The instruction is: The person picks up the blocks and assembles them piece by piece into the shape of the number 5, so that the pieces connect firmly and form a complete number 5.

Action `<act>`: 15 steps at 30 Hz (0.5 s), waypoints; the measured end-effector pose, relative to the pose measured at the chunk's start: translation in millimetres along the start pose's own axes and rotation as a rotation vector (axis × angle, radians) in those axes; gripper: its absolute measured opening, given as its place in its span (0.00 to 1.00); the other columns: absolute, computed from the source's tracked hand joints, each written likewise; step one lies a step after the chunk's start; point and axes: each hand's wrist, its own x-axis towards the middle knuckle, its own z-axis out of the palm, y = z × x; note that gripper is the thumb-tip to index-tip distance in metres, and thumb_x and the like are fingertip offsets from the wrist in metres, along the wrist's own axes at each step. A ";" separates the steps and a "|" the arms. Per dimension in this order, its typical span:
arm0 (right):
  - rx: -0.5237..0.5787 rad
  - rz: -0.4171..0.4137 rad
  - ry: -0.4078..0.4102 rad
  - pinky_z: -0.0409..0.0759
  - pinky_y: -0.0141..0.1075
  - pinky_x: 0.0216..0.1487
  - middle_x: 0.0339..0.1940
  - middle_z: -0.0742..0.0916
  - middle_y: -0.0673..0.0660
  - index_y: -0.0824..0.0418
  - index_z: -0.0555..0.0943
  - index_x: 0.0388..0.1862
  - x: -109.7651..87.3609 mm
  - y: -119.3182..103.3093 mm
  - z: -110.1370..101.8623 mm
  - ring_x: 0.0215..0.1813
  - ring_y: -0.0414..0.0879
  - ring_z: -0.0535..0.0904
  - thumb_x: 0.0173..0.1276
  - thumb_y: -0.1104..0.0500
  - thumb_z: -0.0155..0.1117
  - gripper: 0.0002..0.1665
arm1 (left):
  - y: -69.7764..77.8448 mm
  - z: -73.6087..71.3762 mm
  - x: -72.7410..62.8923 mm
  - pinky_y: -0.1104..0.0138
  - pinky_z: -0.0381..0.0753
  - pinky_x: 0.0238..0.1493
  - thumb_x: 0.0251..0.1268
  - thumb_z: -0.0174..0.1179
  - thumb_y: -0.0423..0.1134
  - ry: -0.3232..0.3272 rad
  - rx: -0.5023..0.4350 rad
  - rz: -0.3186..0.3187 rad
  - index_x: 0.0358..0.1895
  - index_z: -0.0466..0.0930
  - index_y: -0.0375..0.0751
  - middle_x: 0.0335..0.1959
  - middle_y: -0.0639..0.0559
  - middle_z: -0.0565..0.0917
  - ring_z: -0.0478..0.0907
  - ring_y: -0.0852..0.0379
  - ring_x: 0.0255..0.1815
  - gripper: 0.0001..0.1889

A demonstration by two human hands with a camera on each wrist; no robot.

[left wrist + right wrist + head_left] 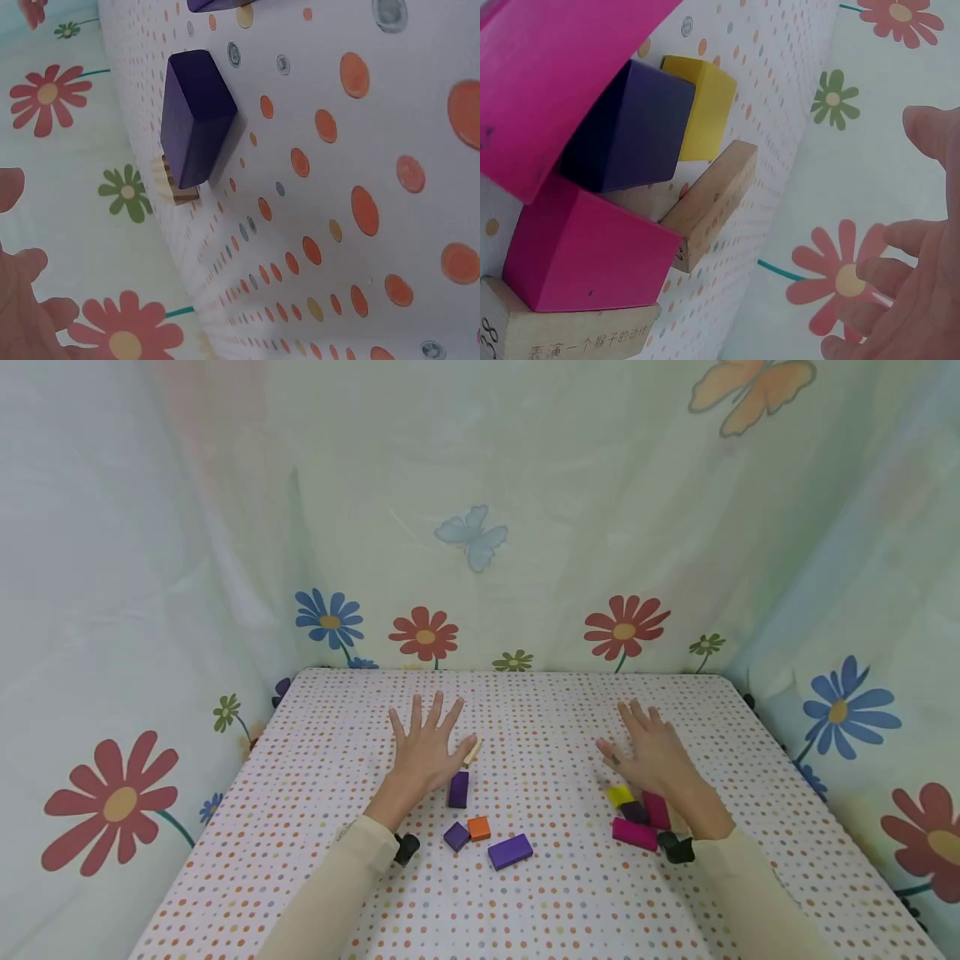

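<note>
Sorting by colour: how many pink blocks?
2: one pink block on the near side of the dark block, another right of it; the right hand may hide others.

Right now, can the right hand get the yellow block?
Probably yes. The right hand is empty and close, its fingers straight, and nothing covers the yellow block's top. A dark block crowds one side, so grabbing from there looks harder.

Your sleeved forearms (330, 893) reach forward, well apart; your left hand (424, 753) spreads its fingers (433, 710) wide, your right hand (654, 760) less so.
</note>
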 end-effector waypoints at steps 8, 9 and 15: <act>0.011 0.002 -0.028 0.50 0.78 0.80 0.85 0.57 0.78 0.71 0.52 0.86 -0.5 1.6 1.3 0.83 0.82 0.50 0.79 0.35 0.56 0.55 | -0.2 1.8 -0.3 0.27 0.22 0.81 0.81 0.38 0.70 -0.016 -0.043 0.006 0.88 0.43 0.65 0.91 0.50 0.39 0.27 0.35 0.90 0.39; 0.017 0.004 -0.034 0.49 0.78 0.80 0.85 0.56 0.78 0.71 0.51 0.86 -0.1 1.8 0.8 0.83 0.82 0.50 0.79 0.35 0.56 0.56 | -0.2 1.9 0.2 0.27 0.22 0.81 0.81 0.39 0.69 -0.013 -0.045 0.007 0.88 0.44 0.65 0.91 0.50 0.39 0.27 0.35 0.90 0.39; 0.025 0.016 -0.060 0.45 0.79 0.80 0.86 0.54 0.77 0.71 0.47 0.87 4.4 4.6 1.5 0.84 0.82 0.47 0.79 0.32 0.53 0.58 | -2.7 2.2 3.6 0.26 0.25 0.81 0.80 0.39 0.69 0.008 -0.044 0.015 0.88 0.45 0.62 0.91 0.47 0.41 0.29 0.33 0.90 0.40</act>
